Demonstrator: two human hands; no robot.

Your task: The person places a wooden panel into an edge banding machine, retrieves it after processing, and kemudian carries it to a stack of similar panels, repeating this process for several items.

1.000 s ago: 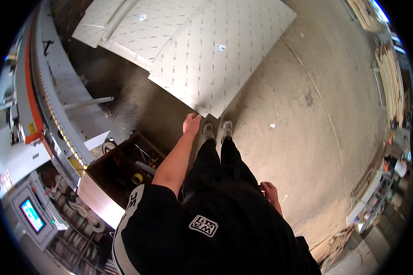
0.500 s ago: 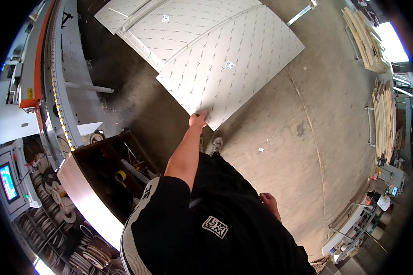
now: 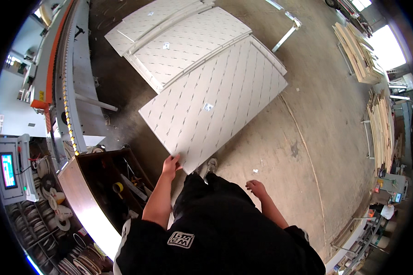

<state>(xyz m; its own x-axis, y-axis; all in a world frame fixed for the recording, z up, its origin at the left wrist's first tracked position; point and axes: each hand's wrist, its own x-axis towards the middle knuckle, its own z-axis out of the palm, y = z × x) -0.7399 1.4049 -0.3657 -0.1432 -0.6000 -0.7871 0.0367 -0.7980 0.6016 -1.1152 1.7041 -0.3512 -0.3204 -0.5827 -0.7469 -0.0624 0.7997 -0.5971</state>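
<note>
A large pale rectangular panel (image 3: 225, 91), covered in small dark printed marks and bearing a small white label (image 3: 208, 107), reaches toward me at a slant. My left hand (image 3: 171, 166) grips its near edge close to the corner, with the fingertips partly hidden at the board. Behind it lie more panels (image 3: 197, 43) of the same kind, overlapping in a stack. To the right of my legs, my right hand (image 3: 256, 187) hangs over the floor. It touches nothing, and its fingers are loosely bent and somewhat apart.
A long machine (image 3: 73, 68) with an orange stripe runs along the left. Nearer stands a brown open cabinet (image 3: 92, 197) with tools and yellow tape inside, beside a control screen (image 3: 8, 170) and racked rolls (image 3: 32, 224). Stacked boards (image 3: 381, 133) line the right side.
The gripped panel has come nearer to me and shifted left, sliding off the stack behind it. My left hand has drawn back with it. The right hand has risen forward.
</note>
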